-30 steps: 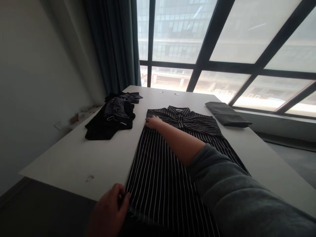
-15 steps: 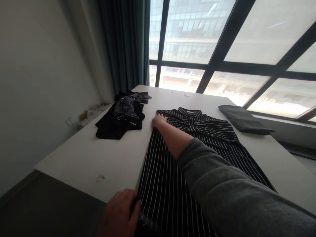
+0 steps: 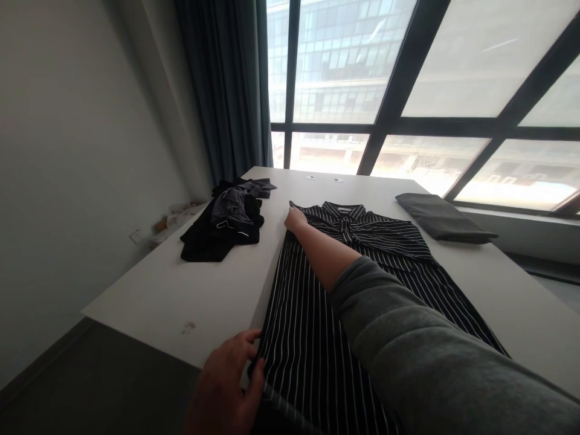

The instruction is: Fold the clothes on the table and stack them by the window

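A black dress with thin white stripes lies flat along the white table, its collar toward the window. My left hand pinches the dress's near left edge at the table's front, thumb over the fabric. My right arm in a grey sleeve reaches across the dress, and my right hand rests closed on the far left shoulder corner of the dress, gripping its edge.
A heap of black and grey clothes lies on the table to the left of the dress. A folded dark grey cloth sits at the far right. A large window and a dark curtain stand behind the table.
The view has shifted a little to the left and tilted up. Both hands keep their hold on the dress's left edge; the left hand's fingers have spread slightly along the hem.
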A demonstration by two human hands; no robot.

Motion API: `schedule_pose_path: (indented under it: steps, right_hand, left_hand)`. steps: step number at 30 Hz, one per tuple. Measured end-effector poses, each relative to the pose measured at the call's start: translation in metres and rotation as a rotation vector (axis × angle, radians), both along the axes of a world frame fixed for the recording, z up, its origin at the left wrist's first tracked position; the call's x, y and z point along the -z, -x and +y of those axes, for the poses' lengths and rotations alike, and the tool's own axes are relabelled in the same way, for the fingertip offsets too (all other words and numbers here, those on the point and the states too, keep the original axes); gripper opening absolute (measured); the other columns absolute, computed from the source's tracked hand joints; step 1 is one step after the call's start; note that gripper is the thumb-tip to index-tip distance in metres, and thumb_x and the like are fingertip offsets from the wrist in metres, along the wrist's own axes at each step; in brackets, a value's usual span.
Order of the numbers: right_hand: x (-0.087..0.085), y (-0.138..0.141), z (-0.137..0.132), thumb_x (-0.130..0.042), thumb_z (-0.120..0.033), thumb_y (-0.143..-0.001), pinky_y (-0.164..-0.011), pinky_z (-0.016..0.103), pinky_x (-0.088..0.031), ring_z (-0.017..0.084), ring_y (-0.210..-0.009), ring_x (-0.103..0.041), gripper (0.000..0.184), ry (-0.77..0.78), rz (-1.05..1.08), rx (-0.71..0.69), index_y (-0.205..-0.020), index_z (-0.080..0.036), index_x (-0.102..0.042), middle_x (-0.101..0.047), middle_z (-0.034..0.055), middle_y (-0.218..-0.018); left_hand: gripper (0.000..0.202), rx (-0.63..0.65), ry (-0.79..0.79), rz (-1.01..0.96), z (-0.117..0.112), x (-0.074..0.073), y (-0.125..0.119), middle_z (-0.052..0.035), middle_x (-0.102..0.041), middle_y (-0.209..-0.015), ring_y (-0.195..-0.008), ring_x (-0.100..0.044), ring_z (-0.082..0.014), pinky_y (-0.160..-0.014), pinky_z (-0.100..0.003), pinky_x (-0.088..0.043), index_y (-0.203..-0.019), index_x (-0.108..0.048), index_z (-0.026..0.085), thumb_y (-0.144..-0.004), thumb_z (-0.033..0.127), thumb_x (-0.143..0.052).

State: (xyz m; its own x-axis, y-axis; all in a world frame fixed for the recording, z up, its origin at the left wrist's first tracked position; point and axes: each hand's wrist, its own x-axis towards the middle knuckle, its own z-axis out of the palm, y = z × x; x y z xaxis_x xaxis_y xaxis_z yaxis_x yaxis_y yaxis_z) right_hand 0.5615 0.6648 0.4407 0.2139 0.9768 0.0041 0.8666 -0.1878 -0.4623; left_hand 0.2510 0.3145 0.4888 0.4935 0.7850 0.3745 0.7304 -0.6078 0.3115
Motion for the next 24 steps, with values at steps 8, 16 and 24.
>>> schedule_pose_path:
  steps: [8, 16, 24]
  right_hand:
    - [-0.002, -0.066, -0.029, -0.056, -0.015, -0.096, -0.112, 0.033, -0.045, 0.030, -0.138, -0.059, 0.059, -0.108, 0.093, 0.145, -0.154, -0.004, -0.051, -0.059, 0.0235, -0.151]
    - [0.024, -0.121, -0.075, -0.053, -0.020, -0.098, -0.129, 0.036, -0.027, 0.030, -0.158, -0.035, 0.065, -0.057, 0.042, 0.174, -0.159, -0.002, -0.044, -0.045, 0.0217, -0.165]
    - [0.049, -0.134, -0.089, -0.050, -0.031, -0.102, -0.130, 0.064, -0.011, 0.036, -0.166, -0.001, 0.076, 0.143, 0.000, 0.205, -0.171, -0.012, -0.026, -0.018, 0.0181, -0.178]
  left_hand:
    - [0.016, 0.217, -0.152, 0.016, -0.014, -0.029, -0.047, -0.0069, -0.079, -0.120, -0.104, -0.076, -0.0219, -0.085, -0.035, -0.062, -0.089, -0.052, 0.025, -0.093, 0.010, -0.049]
    - [0.028, 0.455, -0.070, 0.159, -0.032, -0.013, -0.087, -0.0059, -0.078, -0.123, -0.105, -0.075, -0.0234, -0.087, -0.038, -0.059, -0.101, -0.060, 0.023, -0.082, 0.003, -0.053]
    - [0.033, 0.519, 0.111, 0.501, -0.038, 0.008, -0.110, -0.0071, -0.073, -0.131, -0.098, -0.074, -0.0243, -0.082, -0.038, -0.059, -0.105, -0.066, 0.020, -0.077, 0.004, -0.060]
